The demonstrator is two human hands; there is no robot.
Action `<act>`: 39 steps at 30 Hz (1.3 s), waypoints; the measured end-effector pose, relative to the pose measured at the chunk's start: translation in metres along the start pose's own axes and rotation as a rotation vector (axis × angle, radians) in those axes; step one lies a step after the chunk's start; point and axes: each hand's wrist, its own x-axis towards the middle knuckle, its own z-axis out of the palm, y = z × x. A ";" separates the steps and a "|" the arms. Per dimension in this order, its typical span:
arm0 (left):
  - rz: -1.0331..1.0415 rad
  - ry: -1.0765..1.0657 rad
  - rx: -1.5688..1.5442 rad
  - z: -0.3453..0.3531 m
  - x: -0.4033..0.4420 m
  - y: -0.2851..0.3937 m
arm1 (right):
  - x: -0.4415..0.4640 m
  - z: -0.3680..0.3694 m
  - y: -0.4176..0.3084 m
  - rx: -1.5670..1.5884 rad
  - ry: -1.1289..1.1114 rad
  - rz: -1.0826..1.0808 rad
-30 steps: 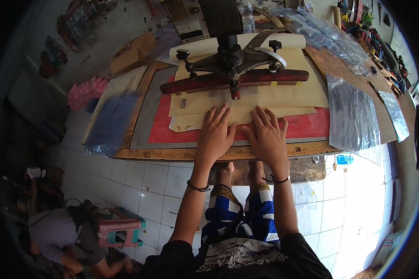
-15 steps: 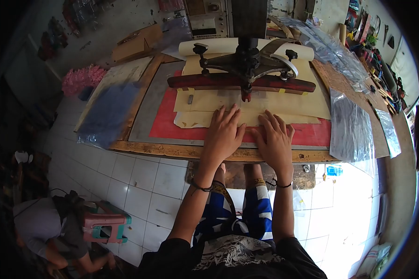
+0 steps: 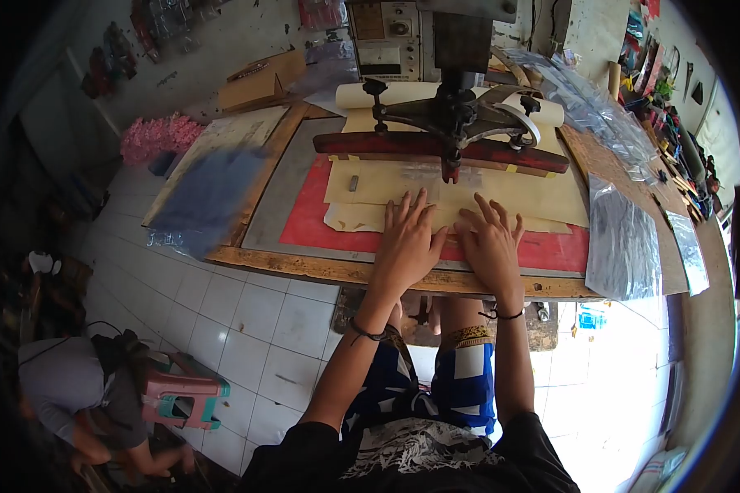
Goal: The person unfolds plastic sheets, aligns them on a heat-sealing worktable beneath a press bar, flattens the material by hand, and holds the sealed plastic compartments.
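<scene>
My left hand [image 3: 409, 238] lies flat with its fingers stretched over the front edge of the tan sheet [image 3: 358, 217]. Beside it, my right hand [image 3: 492, 238] rests with fingers spread on the same sheet, thumb close to the left one. Neither hand holds anything. Under the sheet is a red mat [image 3: 306, 222] on a grey board. Just beyond my fingertips, a press head with a long dark red bar [image 3: 386, 146] hangs above the sheet. A small grey metal piece [image 3: 353, 183] sits on the sheet's left part.
Blue plastic sheets [image 3: 210, 197] lie at the left, clear plastic sheets [image 3: 623, 238] at the right. A machine panel [image 3: 389, 41] stands behind the press. A pink pile [image 3: 160, 138] is at far left. Another person [image 3: 66, 386] bends low near a stool [image 3: 185, 394] on the tiled floor.
The whole view has shifted, with the table appearing slightly right and lower. Both hands stay flat on the sheet, with only slight finger shifts. My knees have moved a little.
</scene>
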 end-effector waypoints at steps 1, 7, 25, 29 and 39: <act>-0.003 -0.004 0.003 -0.001 0.000 0.000 | 0.001 0.003 0.000 0.003 -0.008 0.003; -0.008 -0.018 0.070 0.002 0.003 0.002 | 0.001 0.002 0.001 0.001 -0.033 0.000; 0.019 0.061 0.025 0.005 0.008 -0.002 | 0.002 0.009 -0.001 0.002 0.046 -0.053; 0.029 0.057 0.014 0.008 0.006 -0.003 | 0.001 0.008 0.000 0.009 0.033 -0.064; -0.037 0.025 -0.048 -0.001 0.005 0.000 | 0.022 -0.006 0.000 -0.139 -0.155 -0.202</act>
